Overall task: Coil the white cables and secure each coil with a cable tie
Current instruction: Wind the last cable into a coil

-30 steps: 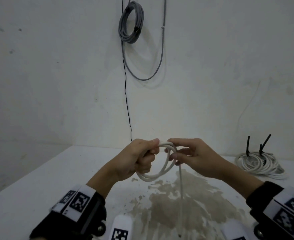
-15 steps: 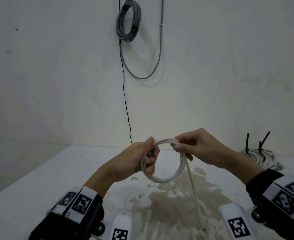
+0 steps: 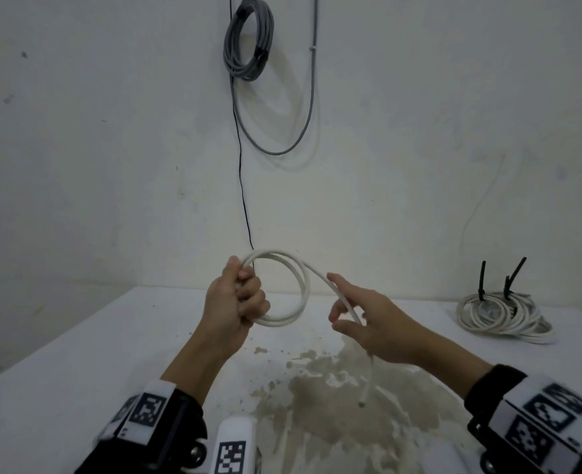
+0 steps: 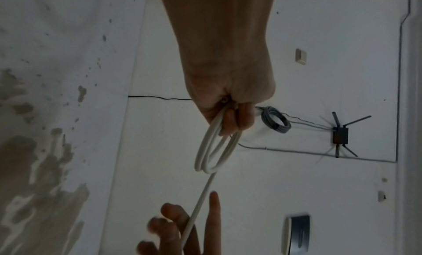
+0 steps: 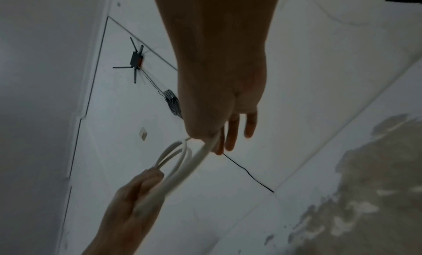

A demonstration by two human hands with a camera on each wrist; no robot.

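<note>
My left hand point(image 3: 234, 302) grips a small coil of white cable point(image 3: 280, 323) of about two loops, held upright above the table. From the top of the coil the cable runs right, across the loosely spread fingers of my right hand point(image 3: 358, 314). Its loose tail point(image 3: 363, 398) hangs below that hand over the stained patch. In the left wrist view the coil point(image 4: 200, 150) hangs from my fist point(image 4: 228, 96), and the strand passes between the right hand's fingers point(image 4: 173, 217). In the right wrist view the fingers point(image 5: 230, 132) are straight and the cable point(image 5: 182, 176) leads to the left hand point(image 5: 128, 204).
Several finished white coils point(image 3: 501, 314) with upright black cable ties point(image 3: 481, 278) lie at the table's back right. A grey cable coil point(image 3: 248, 39) and a thin black wire point(image 3: 243, 186) hang on the wall behind. A brown stain point(image 3: 334, 405) covers the white table point(image 3: 77, 354) near me.
My right hand has released its pinch at the top of the coil, moved right and down, and its fingers have spread. The left hand keeps its grip on the coil.
</note>
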